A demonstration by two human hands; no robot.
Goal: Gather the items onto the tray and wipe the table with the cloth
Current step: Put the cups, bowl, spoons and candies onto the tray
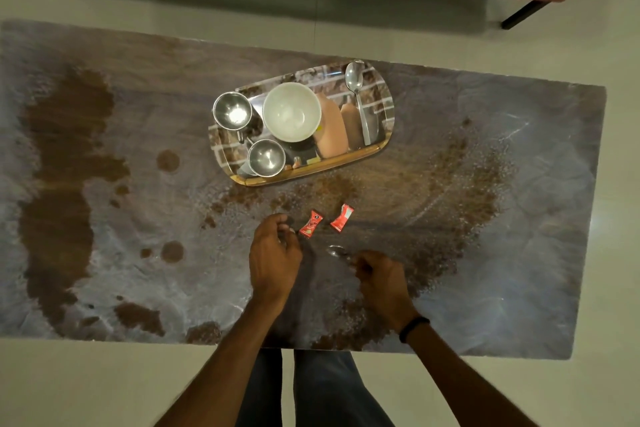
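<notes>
The patterned oval tray (381, 107) already holds a white ceramic bowl (291, 111), two steel cups (232, 111) and a long steel spoon (356, 94). This side of the tray, two red sachets (310, 224) wait. The left hand (273, 260) curls beside one (grip unclear), and the right hand (381, 279) clasps a small steel spoon (335, 251). I see no cloth. The blotched grey stone table (104, 114) is unwiped, on a pale floor (104, 385).
</notes>
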